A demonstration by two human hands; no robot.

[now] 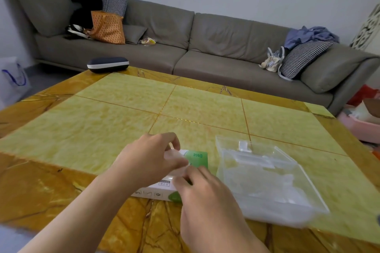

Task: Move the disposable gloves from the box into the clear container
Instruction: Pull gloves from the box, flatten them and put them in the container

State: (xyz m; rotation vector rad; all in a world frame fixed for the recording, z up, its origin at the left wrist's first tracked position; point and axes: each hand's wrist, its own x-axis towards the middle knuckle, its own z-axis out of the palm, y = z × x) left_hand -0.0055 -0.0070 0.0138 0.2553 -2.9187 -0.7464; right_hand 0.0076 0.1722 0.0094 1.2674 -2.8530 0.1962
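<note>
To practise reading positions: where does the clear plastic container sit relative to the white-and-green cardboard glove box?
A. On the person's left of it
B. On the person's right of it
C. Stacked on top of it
B: the clear plastic container rests on the table beside the white-and-green cardboard glove box, on the person's right.

I'm in a home living room. A long grey sofa [185,47] runs along the white wall, scattered with checked cushions [302,58], an orange tote bag [108,26] and crumpled clothes [310,35]. Just in front of the sofa stands my yellow marble coffee table [123,113].
</note>
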